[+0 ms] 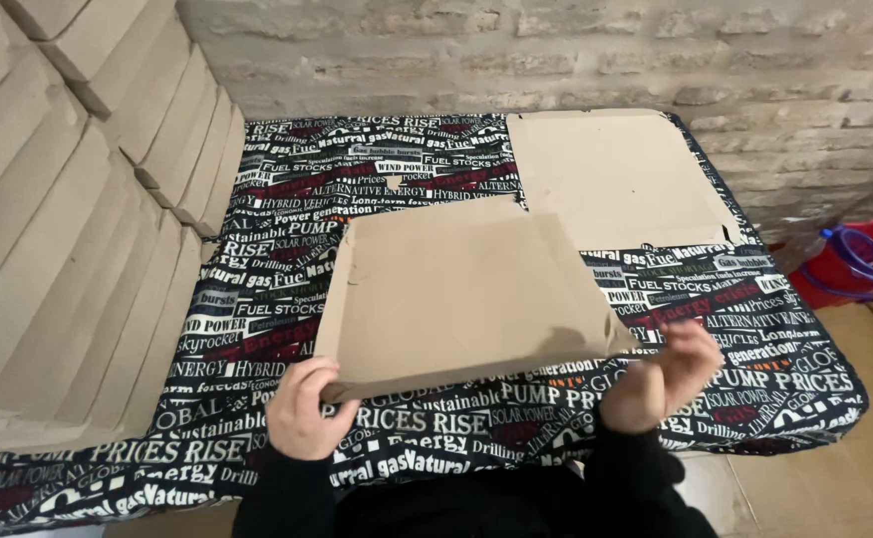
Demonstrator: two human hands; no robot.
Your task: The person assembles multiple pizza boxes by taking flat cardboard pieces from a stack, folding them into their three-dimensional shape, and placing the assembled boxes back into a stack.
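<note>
A flat brown cardboard box blank [461, 294] is held up over the table, tilted with its near edge raised. My left hand [300, 408] grips its near left corner. My right hand [662, 379] grips its near right corner, fingers curled around the edge. Both sleeves are black. A stack of more flat cardboard blanks [611, 174] lies on the table at the far right, partly behind the held sheet.
The table [785, 369] wears a black cloth printed with white and red lettering. Tall stacks of folded cardboard boxes [58, 219] fill the left side. A brick wall [556, 50] stands behind. A red bucket [860, 264] sits on the floor at right.
</note>
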